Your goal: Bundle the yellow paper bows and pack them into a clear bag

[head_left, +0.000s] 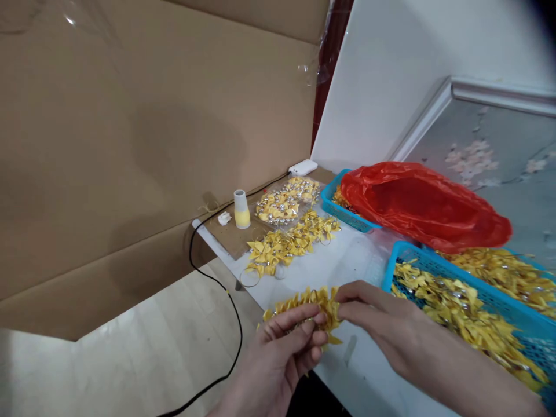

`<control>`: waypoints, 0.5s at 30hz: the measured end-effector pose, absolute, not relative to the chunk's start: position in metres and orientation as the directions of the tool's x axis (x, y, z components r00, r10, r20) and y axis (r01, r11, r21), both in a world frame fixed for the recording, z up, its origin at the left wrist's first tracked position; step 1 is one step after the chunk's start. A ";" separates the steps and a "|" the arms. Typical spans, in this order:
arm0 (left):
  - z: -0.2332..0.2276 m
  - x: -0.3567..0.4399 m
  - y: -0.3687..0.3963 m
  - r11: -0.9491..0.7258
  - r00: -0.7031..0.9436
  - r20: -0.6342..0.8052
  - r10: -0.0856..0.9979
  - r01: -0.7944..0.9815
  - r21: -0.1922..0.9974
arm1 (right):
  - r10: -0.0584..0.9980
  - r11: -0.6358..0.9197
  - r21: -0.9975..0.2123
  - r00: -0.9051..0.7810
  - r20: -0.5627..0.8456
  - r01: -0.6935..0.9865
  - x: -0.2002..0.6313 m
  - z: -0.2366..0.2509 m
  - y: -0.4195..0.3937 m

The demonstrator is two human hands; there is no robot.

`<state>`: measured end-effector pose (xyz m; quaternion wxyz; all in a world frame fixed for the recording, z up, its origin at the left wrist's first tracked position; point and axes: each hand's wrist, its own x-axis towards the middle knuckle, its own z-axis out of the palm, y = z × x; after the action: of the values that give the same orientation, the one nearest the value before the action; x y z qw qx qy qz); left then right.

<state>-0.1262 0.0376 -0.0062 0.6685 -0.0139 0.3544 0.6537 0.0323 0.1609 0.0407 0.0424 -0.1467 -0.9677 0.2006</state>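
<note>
Yellow ribbon strand [291, 302] stretches just beyond my left fingers, above white table [347, 255]. Left hand [280, 356]: thumb closed against index, strand pinched near its right end, remaining fingers loosely curled. Right hand [384, 315]: fingertips drawn close together, at strand's right end; can't tell whether they grip it. Farther right, blue basket [490, 301] of yellow pieces, near my right forearm.

Passage over tabletop [332, 267] between flower row [282, 248] and blue basket [469, 284]; garland [292, 302] blocks near side.
</note>
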 end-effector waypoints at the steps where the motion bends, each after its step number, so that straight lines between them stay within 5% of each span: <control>1: -0.007 -0.126 0.038 0.150 -0.090 -0.478 0.873 -0.885 0.441 | 0.288 0.874 -0.413 -0.958 0.013 0.257 0.029 0.040 0.157; 10: -0.006 -0.120 0.036 0.141 -0.071 -0.440 0.895 -0.892 0.430 | 0.336 0.728 -0.623 -0.941 -0.039 0.286 0.014 0.034 0.144; 15: -0.009 -0.118 0.038 0.153 -0.091 -0.415 0.905 -0.841 0.519 | 0.364 0.737 -0.604 -0.931 -0.023 0.303 0.010 0.032 0.139</control>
<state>-0.1179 0.0377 -0.0088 0.6725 0.0455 0.3527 0.6491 0.0104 0.1389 0.0318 0.0484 -0.1793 -0.9306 0.3154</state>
